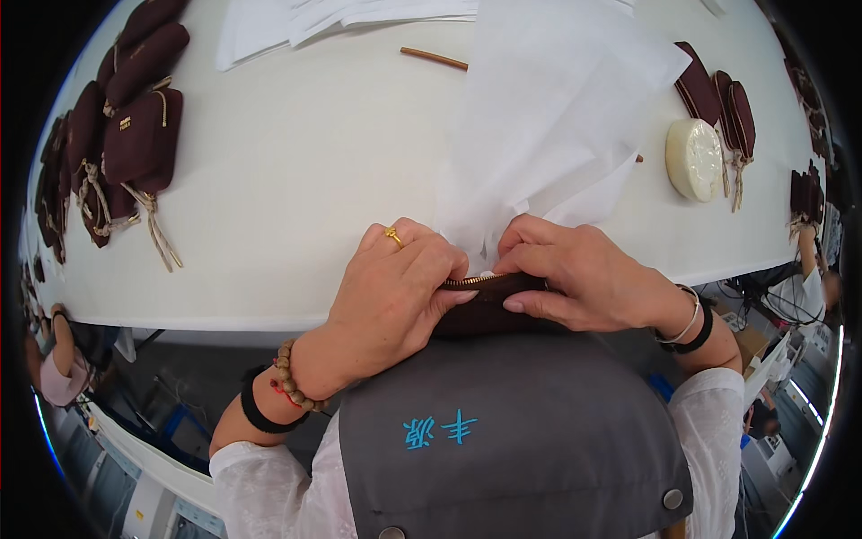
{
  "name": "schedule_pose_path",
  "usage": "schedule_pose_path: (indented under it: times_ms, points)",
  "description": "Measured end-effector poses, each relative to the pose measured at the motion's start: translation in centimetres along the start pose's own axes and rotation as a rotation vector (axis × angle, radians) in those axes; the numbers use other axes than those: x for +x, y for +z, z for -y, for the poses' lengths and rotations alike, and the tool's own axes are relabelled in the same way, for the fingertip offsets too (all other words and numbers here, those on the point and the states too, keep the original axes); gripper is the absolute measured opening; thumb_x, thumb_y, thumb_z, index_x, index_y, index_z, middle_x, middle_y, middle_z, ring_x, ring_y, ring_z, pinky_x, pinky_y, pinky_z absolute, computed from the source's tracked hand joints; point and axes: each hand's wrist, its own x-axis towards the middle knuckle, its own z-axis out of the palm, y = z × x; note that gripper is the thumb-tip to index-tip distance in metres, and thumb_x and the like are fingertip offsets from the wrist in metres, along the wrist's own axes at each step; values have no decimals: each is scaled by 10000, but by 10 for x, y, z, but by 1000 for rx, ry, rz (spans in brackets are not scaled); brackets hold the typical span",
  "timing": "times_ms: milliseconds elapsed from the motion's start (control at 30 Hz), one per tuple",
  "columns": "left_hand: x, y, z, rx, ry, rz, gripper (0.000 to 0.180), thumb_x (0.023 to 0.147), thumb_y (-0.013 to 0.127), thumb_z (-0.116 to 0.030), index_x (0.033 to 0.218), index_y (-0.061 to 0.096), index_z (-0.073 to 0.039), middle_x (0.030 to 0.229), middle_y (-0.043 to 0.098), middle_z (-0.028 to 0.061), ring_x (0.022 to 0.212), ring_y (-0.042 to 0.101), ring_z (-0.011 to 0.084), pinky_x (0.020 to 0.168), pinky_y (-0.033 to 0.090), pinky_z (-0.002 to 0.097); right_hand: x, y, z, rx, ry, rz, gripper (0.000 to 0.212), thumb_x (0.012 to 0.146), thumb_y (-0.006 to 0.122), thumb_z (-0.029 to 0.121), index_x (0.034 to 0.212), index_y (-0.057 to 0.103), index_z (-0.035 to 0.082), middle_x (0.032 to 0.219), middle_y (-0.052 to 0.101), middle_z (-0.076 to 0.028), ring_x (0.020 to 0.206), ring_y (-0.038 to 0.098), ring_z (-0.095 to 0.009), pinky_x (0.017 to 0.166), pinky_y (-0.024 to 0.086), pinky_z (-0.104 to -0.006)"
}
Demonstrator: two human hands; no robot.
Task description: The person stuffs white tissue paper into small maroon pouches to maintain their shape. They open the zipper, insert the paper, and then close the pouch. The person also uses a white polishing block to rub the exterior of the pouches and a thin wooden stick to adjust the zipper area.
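At the table's near edge, my left hand point(392, 292) pinches the left end of a dark brown zip pouch point(485, 310), thumb along the zipper's metal teeth. My right hand point(575, 277) grips the pouch's right side, its fingertips at the mouth by a bit of white material. The zipper point(474, 282) faces up between both hands, and the pouch's lower part hangs against the apron. Just beyond the fingers lies a sheet of thin white paper point(557, 117), crumpled at its near end. Whether that paper enters the pouch is hidden by my fingers.
Several maroon pouches point(144, 139) with cord ties are piled at the left. On the right, a roll of cream tape point(693, 160) lies beside more maroon pouches point(738, 117). A brown stick point(434, 59) and stacked white sheets point(332, 22) lie at the far side. Other people are at both edges.
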Motion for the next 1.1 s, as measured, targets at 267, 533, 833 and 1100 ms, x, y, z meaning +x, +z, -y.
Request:
schedule_pose_path:
  times_ms: [267, 533, 833, 1100]
  points:
    - [-11, -15, 5, -536, -672, 28, 232, 749, 800, -181, 839, 613, -76, 853, 652, -9, 774, 513, 128, 720, 396, 270, 0, 15, -11, 310, 222, -118, 188, 870, 690, 208, 863, 636, 29, 723, 569, -67, 636, 505, -141, 579, 414, -283]
    - [-23, -5, -4, -466, -588, -196, 316, 780, 765, -108, 1018, 564, -55, 862, 655, 4, 777, 494, 108, 737, 417, 256, -28, 4, -31, 5, 55, -408, 244, 826, 624, 13, 1058, 594, 80, 1091, 587, -58, 683, 576, -186, 594, 450, -287]
    - [-26, -8, -1, -1010, -734, -96, 406, 855, 703, -75, 1135, 410, -62, 872, 654, 23, 758, 489, 58, 725, 407, 210, -22, -4, 2, 350, 157, -250, 178, 843, 703, 132, 973, 631, 34, 805, 604, -16, 540, 495, -75, 508, 408, -241]
    - [-29, -24, 10, -1426, -797, 130, 292, 861, 691, -62, 1075, 493, -58, 891, 681, 37, 736, 512, 39, 674, 388, 180, -26, 18, -22, 736, 48, -134, 184, 886, 691, 202, 829, 601, 52, 732, 545, 64, 601, 415, -4, 523, 334, -198]
